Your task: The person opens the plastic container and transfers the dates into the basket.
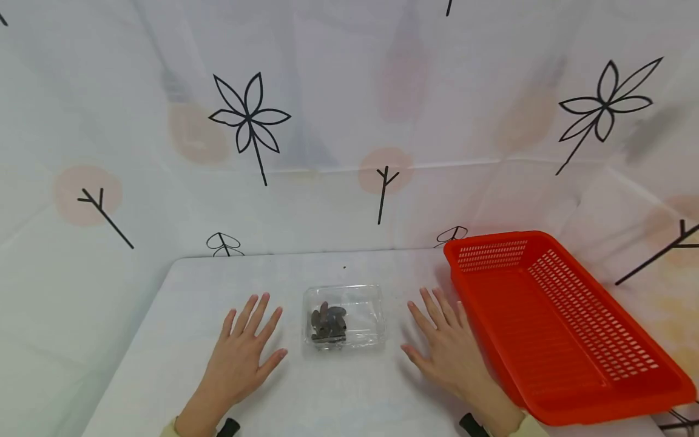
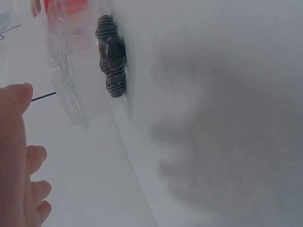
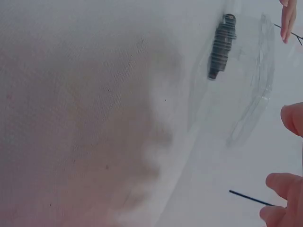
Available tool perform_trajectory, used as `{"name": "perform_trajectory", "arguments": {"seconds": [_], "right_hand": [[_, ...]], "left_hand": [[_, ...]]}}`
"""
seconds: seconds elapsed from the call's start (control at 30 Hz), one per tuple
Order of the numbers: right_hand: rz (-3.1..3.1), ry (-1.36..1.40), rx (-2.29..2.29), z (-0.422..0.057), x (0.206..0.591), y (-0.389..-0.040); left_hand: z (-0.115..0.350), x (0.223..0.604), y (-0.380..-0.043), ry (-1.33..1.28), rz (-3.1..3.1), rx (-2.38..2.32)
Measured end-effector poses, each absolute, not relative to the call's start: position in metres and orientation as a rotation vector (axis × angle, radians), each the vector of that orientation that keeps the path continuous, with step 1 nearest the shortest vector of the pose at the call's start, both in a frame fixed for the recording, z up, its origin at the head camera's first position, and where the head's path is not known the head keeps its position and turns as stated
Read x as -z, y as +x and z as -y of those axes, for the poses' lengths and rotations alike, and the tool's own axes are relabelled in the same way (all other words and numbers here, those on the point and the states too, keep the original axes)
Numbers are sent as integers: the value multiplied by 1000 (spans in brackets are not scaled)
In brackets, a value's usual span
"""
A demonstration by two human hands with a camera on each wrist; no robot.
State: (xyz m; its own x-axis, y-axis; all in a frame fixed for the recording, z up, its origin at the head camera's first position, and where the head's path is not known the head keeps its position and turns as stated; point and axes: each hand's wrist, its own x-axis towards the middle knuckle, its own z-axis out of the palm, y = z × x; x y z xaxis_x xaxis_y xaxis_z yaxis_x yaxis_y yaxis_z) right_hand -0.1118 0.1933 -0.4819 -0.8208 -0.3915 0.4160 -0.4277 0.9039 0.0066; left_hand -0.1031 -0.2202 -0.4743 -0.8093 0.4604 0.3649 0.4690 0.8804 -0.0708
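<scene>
Left hand (image 1: 239, 359) and right hand (image 1: 452, 349), fingers (image 1: 270, 325) outspread, flank a clear box (image 1: 364, 317), with a red basket (image 1: 551, 331) rightmost.

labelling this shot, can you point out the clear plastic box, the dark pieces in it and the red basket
clear plastic box (image 1: 364, 315): head view, bare part of its floor
dark pebble-like pieces (image 1: 329, 323): head view, middle of the cluster
red plastic basket (image 1: 546, 331): head view, its floor
</scene>
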Motion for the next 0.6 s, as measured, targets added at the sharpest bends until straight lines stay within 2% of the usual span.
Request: {"name": "perform_trajectory", "arguments": {"seconds": [0.33,0.6], "right_hand": [[2596,585,-401,-187,485,-111],[2513,524,-634,-175,489,-109]], "left_hand": [[217,478,-104,-687,2674,135],[206,486,-102,-526,2760,463]]}}
